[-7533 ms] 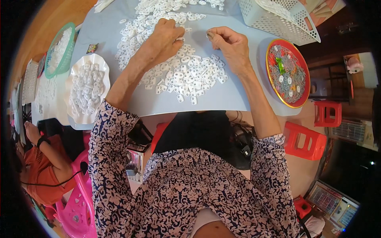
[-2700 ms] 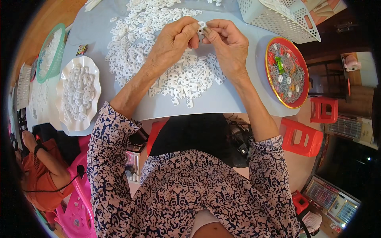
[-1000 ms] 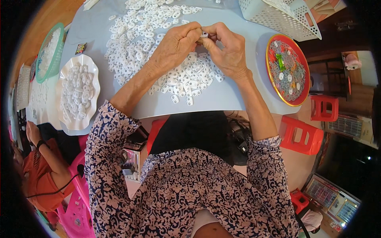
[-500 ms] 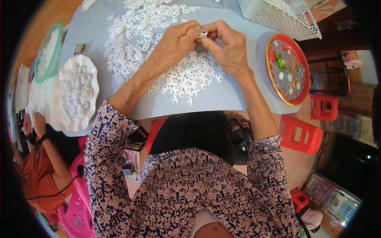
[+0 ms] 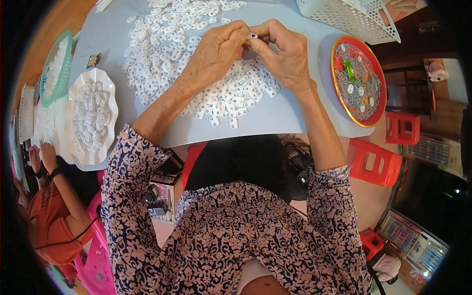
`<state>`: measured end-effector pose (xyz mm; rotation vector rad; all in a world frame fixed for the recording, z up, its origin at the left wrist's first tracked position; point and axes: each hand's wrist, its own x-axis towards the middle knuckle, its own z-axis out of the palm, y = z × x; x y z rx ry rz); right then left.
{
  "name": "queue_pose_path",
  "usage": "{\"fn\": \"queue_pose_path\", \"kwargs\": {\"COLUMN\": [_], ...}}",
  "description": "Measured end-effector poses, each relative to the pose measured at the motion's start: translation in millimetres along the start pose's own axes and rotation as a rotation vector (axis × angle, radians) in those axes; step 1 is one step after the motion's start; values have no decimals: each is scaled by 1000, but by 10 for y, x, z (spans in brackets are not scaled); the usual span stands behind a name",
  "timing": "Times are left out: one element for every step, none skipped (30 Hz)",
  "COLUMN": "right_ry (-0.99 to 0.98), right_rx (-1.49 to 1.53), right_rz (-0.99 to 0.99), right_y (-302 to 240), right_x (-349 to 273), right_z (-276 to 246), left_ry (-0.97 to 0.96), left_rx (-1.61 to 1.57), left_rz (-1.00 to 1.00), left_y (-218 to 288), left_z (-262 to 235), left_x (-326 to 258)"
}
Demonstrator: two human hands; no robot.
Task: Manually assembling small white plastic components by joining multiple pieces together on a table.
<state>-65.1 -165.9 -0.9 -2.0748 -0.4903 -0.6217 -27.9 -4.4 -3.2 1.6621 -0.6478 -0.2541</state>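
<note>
My left hand and my right hand meet above the grey table, fingertips pinched together on one small white plastic piece. Under and around both hands lies a wide heap of the same small white plastic pieces, spread over the tabletop. Both forearms come up from the lower edge in dark sleeves with a pale flower print.
A white scalloped dish full of white pieces sits at the left, with a green basket beyond it. A red round tray holds a few pieces at the right. A white mesh basket stands top right. Another person in orange sits lower left. Red stools stand at the right.
My hands left the heap, rose and came together on one white piece. Over the last second they have hardly moved.
</note>
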Motion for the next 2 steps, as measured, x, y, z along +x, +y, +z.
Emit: {"fn": "queue_pose_path", "kwargs": {"right_ry": [-19,-40], "right_rx": [53,106], "right_rz": [84,165], "right_y": [-11,-17], "right_x": [-7,-12], "right_z": [0,-2], "left_ry": [-16,-17], "left_rx": [12,-1], "left_rz": [14,-12], "left_y": [9,16], "left_z": [-13,-16], "left_x": [4,6]}}
